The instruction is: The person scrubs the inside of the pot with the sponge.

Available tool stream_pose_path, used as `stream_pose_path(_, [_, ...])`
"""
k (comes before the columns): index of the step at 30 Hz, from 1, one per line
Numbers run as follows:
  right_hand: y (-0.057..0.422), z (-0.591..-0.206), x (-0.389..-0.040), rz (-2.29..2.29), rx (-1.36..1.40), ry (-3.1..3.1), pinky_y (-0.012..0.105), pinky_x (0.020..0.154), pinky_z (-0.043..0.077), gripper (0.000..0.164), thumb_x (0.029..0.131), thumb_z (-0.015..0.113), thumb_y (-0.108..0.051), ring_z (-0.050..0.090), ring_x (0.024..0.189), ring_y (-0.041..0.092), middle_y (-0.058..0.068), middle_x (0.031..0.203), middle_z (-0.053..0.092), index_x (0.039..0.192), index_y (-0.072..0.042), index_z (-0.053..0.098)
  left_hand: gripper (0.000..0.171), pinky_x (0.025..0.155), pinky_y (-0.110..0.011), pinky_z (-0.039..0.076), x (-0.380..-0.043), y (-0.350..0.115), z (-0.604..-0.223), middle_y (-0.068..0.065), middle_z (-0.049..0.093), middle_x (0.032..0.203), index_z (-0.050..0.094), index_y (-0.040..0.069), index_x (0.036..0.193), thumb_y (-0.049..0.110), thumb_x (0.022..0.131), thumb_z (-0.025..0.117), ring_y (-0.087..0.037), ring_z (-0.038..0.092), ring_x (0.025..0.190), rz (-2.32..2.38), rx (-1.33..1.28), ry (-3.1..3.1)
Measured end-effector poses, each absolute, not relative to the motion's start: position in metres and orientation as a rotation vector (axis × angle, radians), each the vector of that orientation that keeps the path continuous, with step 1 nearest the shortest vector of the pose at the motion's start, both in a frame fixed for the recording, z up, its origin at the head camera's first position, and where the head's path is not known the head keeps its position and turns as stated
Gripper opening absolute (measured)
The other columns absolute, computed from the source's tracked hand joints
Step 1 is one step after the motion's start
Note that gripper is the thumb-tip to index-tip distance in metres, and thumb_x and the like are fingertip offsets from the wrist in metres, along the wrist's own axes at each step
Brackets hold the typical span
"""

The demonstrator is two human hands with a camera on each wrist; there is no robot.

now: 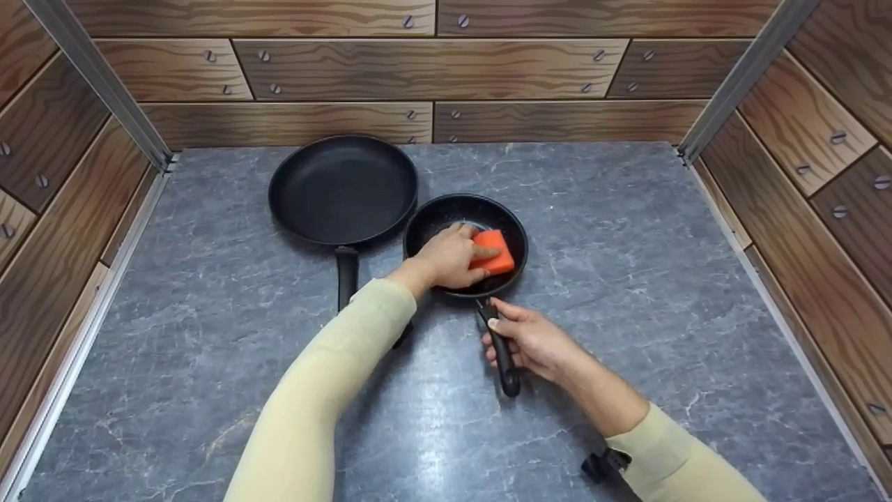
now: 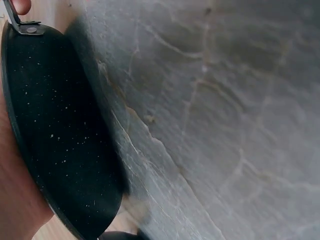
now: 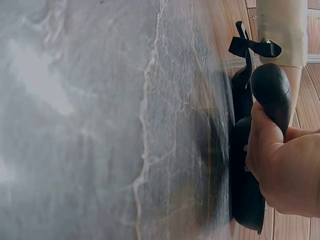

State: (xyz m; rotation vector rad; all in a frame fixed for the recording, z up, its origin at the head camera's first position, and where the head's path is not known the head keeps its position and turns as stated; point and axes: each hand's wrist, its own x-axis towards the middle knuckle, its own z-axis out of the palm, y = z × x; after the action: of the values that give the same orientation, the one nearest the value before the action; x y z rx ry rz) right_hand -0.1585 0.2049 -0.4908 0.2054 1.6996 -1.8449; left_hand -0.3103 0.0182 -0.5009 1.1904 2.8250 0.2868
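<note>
A small black frying pan (image 1: pixel 512 230) lies near the middle of the table in the head view. My left hand (image 1: pixel 449 256) reaches into it and holds an orange sponge (image 1: pixel 496 252) against the inside. The pan's handle (image 1: pixel 507 369) points toward me, and my right hand (image 1: pixel 533 340) grips it near the pan body. In the left wrist view the speckled outer wall of the pan (image 2: pixel 65 130) hides most of the left hand (image 2: pixel 20 185). The right wrist view shows the right hand (image 3: pixel 290 165) wrapped around the handle (image 3: pixel 272 87).
A larger black frying pan (image 1: pixel 341 188) stands behind and to the left, close beside the small one, its handle (image 1: pixel 347 275) pointing toward me and partly behind my left sleeve. Wood-patterned walls (image 1: pixel 432 70) enclose the grey marbled table (image 1: pixel 613 265) at the back and sides.
</note>
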Motion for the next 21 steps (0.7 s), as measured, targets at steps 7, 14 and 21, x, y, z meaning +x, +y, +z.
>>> stream_pose_path(7, [0.2034,-0.4907,-0.1574,-1.841,0.207,1.716,0.034,0.073,0.062,0.065,0.112,0.049,-0.012,0.07,0.075,0.017,0.012,0.098,0.067,0.171,-0.011,0.021,0.049,0.117,-0.049,0.039,-0.3132,0.0218,-0.5007,-0.022,0.055,0.144,0.062,0.035,0.151,0.048,0.103,0.064,-0.04,0.051,0.135,0.21,1.178,2.856])
stream_pose_path(14, [0.2029,-0.4906,-0.1564,-1.856,0.192,1.711,0.035,0.074,0.062,0.065,0.112,0.048,-0.011,0.07,0.074,0.017,0.011,0.095,0.068,0.171,-0.009,0.019,0.05,0.118,-0.05,0.038,-0.316,0.0233,-0.4999,-0.023,0.053,0.143,0.06,0.036,0.152,0.049,0.104,0.063,-0.042,0.05,0.133,0.131,1.17,2.883])
stream_pose_path(21, [0.2007,-0.4916,-0.1556,-1.874,0.193,1.71,0.036,0.074,0.062,0.066,0.112,0.048,-0.011,0.07,0.073,0.017,0.012,0.095,0.067,0.171,-0.009,0.018,0.051,0.121,-0.052,0.034,-0.3202,0.022,-0.5003,-0.028,0.047,0.151,0.06,0.034,0.153,0.049,0.105,0.061,-0.046,0.045,0.141,0.085,1.149,2.908])
